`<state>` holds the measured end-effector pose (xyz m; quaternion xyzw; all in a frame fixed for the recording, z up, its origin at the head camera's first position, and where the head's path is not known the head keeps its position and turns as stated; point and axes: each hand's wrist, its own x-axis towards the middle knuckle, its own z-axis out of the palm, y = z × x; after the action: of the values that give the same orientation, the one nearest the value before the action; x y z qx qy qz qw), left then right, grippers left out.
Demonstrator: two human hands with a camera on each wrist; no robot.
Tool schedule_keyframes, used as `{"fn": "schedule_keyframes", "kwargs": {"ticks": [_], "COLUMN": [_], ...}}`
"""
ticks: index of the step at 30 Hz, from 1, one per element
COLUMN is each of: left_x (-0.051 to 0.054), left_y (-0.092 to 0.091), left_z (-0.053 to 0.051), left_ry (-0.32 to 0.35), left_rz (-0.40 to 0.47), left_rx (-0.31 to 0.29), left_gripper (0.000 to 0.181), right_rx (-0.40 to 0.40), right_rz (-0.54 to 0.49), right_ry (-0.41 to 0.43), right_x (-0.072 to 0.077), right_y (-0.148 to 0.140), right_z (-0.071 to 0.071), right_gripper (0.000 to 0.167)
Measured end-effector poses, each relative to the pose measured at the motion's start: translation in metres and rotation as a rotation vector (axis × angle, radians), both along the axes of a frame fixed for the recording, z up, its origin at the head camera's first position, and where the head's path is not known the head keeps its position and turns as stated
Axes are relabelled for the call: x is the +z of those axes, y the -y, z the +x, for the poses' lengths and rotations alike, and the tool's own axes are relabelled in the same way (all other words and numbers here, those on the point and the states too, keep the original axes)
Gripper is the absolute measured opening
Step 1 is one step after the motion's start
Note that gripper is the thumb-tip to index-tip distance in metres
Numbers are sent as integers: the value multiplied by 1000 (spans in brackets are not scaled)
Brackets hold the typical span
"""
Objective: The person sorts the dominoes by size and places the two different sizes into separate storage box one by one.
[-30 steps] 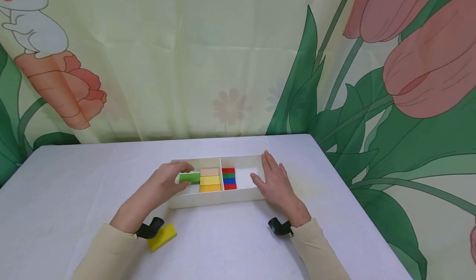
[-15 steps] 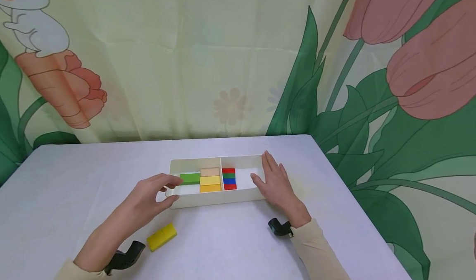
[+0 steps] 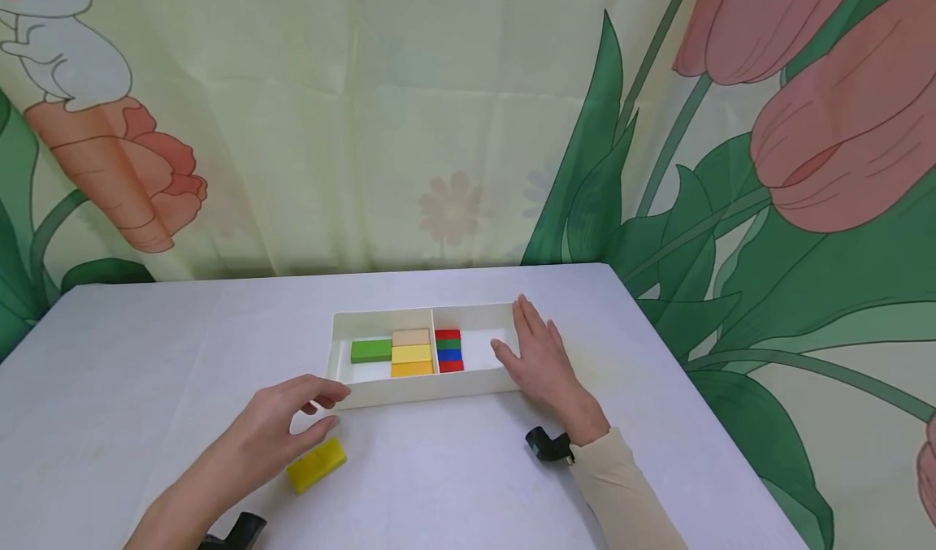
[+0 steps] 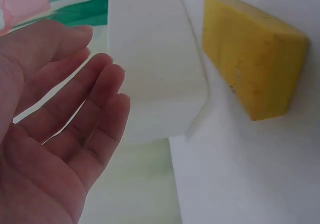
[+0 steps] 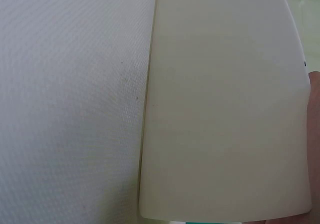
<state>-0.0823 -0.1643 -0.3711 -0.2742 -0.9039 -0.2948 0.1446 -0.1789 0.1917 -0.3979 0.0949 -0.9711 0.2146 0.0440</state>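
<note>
My left hand point(image 3: 274, 428), fingers bent loosely and thumb apart, hovers just above a yellow block point(image 3: 317, 465) on the table and holds nothing. In the left wrist view that block point(image 4: 255, 53) lies beside the box, apart from the fingers. My right hand point(image 3: 544, 367) rests with straight fingers on the right end of a white divided box point(image 3: 431, 387). In the box's left compartment lie a green block point(image 3: 371, 351), a beige block point(image 3: 411, 337), a yellow block point(image 3: 411, 353) and an orange-yellow block point(image 3: 412, 369).
Several small red, green and blue blocks point(image 3: 449, 355) line the divider in the right compartment. A white cloth covers the table point(image 3: 453, 485). Behind it hangs a printed curtain point(image 3: 351, 127). Black wrist cameras point(image 3: 548, 444) sit on both wrists.
My left hand has let go of the green block, left the box, and moved down and toward me to the yellow block. The right hand stays where it was.
</note>
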Motion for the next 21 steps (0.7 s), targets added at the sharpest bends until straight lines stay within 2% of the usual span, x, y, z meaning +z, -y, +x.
{"fn": "schedule_keyframes", "kwargs": {"ticks": [4,8,11,15,21], "left_x": [-9,-18,-24,-32,-42], "left_y": [5,11,14,17,21], "left_z": [4,6,8,9,10], "left_ry": [84,204,289,349,373], "left_rz": [-8,-29,-46,-43,-35], "left_rx": [-15,-32,-19,-4,-33], "left_gripper": [34,30,31,33,39], "right_rx": [2,-1,-1,2,0], "right_rz": [-3,-4,5,1,-2], "right_ry": [3,6,9,8,18], "right_x": [-1,-2,-2,-1,0], "right_y": [1,0,-1,-1,0], "right_z": [0,0,0,1,1], "right_gripper": [82,82,82,82,82]}}
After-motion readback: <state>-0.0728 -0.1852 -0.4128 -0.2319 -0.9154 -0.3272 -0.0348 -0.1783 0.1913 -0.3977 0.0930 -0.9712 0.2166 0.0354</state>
